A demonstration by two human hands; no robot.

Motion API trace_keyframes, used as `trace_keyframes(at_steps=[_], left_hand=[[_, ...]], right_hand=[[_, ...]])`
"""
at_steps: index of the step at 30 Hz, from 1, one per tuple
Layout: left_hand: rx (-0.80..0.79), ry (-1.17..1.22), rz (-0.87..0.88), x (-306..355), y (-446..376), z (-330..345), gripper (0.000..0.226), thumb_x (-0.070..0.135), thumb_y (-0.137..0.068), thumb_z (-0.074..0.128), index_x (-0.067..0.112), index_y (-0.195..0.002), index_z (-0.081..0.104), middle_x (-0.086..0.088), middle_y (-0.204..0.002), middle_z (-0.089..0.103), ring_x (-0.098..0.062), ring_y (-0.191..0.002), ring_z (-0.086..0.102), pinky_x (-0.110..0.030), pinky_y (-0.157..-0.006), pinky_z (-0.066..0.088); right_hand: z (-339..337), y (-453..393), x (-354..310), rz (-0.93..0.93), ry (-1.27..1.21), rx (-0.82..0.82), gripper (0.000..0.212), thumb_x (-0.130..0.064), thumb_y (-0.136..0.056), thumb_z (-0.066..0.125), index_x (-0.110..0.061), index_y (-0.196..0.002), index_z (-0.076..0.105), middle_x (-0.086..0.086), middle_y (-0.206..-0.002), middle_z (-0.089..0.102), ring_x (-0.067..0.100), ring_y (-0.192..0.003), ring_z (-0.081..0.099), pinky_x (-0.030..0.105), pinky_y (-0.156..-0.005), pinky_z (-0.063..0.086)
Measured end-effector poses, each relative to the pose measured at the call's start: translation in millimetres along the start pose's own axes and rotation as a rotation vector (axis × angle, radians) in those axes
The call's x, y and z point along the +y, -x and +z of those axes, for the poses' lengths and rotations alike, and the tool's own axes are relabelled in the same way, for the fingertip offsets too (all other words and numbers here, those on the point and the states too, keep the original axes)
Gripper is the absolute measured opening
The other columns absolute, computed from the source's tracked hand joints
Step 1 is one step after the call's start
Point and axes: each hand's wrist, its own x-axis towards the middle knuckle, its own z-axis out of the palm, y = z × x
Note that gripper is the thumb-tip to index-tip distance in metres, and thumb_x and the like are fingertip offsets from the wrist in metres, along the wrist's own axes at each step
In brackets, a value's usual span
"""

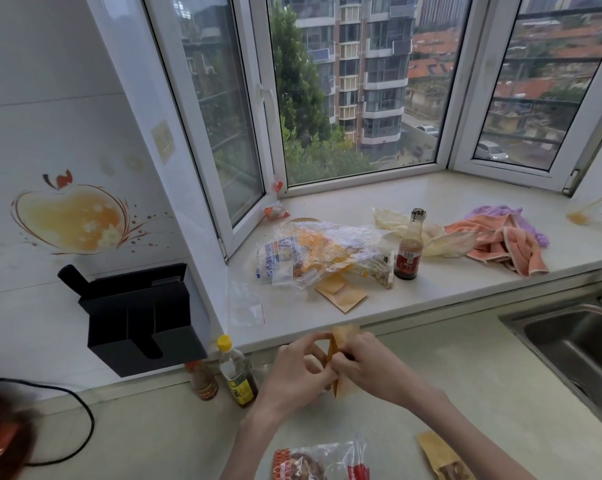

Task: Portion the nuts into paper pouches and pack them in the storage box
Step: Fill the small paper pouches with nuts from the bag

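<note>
Both hands are up off the surface [413, 393] with a paper pouch [341, 344] pinched between them: the left hand [297, 370] has curled fingers on the pouch's near-left side, the right hand [365, 367] grips its right side, and the two hands sit just beside each other, nearly touching. It looks like the mouth is being worked open, or possibly folded; the pouch is blurred and half hidden behind the fingers, so which one is hard to call. If it's opening, the trick is to slide thumb against fingertip so the two paper layers part, keep the pull gentle so the seam doesn't tear, and get the mouth round and upright before any nuts go near it. The pouch itself floats above the middle of the surface, just in front of the edge of the window sill [465, 209]. Below the wrists, at the near edge of the surface, lies the bag of nuts [313, 462], well within reach of the left hand, and at the near right edge another filled pouch [441, 459] lies on its side with nuts showing at its mouth. Spare flat pouches [341, 292] wait on the sill at its front edge, beside a crumpled plastic wrapper [323, 251]. No storage box in sight from here.
</note>
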Motion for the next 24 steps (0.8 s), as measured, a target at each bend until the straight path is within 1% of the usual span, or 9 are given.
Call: trace_keyframes(at_steps=[4,8,12,14,16,18,19,21,24], left_hand=[[0.063,0.057,-0.022,3.7,-0.8,1.8,0.039,0.022,-0.089,0.066,0.043,-0.120,0.057,0.007,-0.075,0.071,-0.011,-0.063,0.071,-0.019,-0.045,0.051],[0.131,-0.015,-0.023,8.1,-6.0,4.7,0.034,0.021,-0.091,0.064,0.036,-0.121,0.061,0.002,-0.068,0.069,-0.009,-0.058,0.069,-0.021,-0.046,0.052],[0.150,-0.052,0.016,7.2,-4.4,3.8,0.032,0.024,-0.091,0.062,0.038,-0.120,0.060,0.003,-0.064,0.070,-0.008,-0.054,0.067,-0.028,-0.049,0.057],[0.146,-0.042,0.014,6.3,-3.2,2.9,0.034,0.019,-0.090,0.061,0.038,-0.119,0.059,0.005,-0.063,0.071,-0.008,-0.054,0.068,-0.030,-0.049,0.058],[0.147,-0.047,0.019,6.8,-3.2,3.5,0.039,0.017,-0.089,0.061,0.036,-0.123,0.057,0.004,-0.064,0.071,-0.009,-0.055,0.069,-0.031,-0.050,0.059],[0.166,-0.081,0.031,7.0,-4.3,3.8,0.050,0.013,-0.086,0.060,0.038,-0.128,0.053,0.000,-0.061,0.070,-0.012,-0.052,0.067,-0.034,-0.053,0.059],[0.179,-0.109,0.038,6.6,-5.1,2.5,0.054,0.011,-0.084,0.060,0.039,-0.130,0.051,-0.002,-0.058,0.068,-0.015,-0.051,0.065,-0.035,-0.055,0.058],[0.211,-0.165,0.041,4.5,-6.6,-3.5,0.060,0.009,-0.080,0.062,0.039,-0.130,0.051,-0.003,-0.054,0.065,-0.019,-0.048,0.061,-0.034,-0.057,0.057],[0.225,-0.193,0.051,3.7,-7.9,-7.6,0.060,0.009,-0.077,0.062,0.039,-0.127,0.053,0.002,-0.052,0.065,-0.012,-0.045,0.061,-0.028,-0.055,0.056]], right_hand=[[-1.8,0.4,-2.1,-0.016,-0.011,0.020,0.032,-0.029,-0.082,0.049,-0.015,-0.054,0.056,-0.009,-0.046,0.049,0.006,-0.040,0.037,0.017,-0.043,0.029],[0.5,-3.5,0.1,0.068,0.041,0.129,0.038,-0.027,-0.081,0.053,-0.002,-0.053,0.054,-0.001,-0.045,0.045,0.009,-0.041,0.031,0.031,-0.045,0.030],[0.7,-4.5,-2.2,0.147,0.035,0.156,0.042,-0.034,-0.085,0.054,-0.011,-0.049,0.053,-0.002,-0.045,0.042,0.010,-0.041,0.029,0.026,-0.044,0.027],[2.3,-3.0,-3.0,0.154,0.043,0.152,0.048,-0.036,-0.087,0.051,-0.003,-0.052,0.055,-0.002,-0.046,0.045,0.010,-0.040,0.031,0.023,-0.043,0.027],[5.4,-3.2,-4.8,0.151,0.086,0.173,0.046,-0.033,-0.087,0.049,-0.001,-0.056,0.060,0.001,-0.046,0.051,0.011,-0.039,0.034,0.025,-0.042,0.031],[5.3,-5.1,-7.0,0.163,0.150,0.200,0.043,-0.033,-0.085,0.051,-0.006,-0.053,0.060,0.003,-0.047,0.056,0.016,-0.040,0.041,0.032,-0.044,0.039],[3.6,-6.2,-7.5,0.175,0.173,0.213,0.043,-0.034,-0.083,0.052,-0.008,-0.049,0.057,0.003,-0.045,0.054,0.018,-0.039,0.041,0.032,-0.044,0.039],[-1.6,-7.4,-7.5,0.202,0.242,0.250,0.041,-0.036,-0.077,0.058,-0.012,-0.044,0.053,0.000,-0.042,0.048,0.016,-0.038,0.037,0.028,-0.043,0.035],[-4.1,-8.3,-7.4,0.230,0.329,0.295,0.042,-0.040,-0.074,0.061,-0.011,-0.044,0.054,0.003,-0.044,0.051,0.017,-0.040,0.040,0.028,-0.043,0.035]])
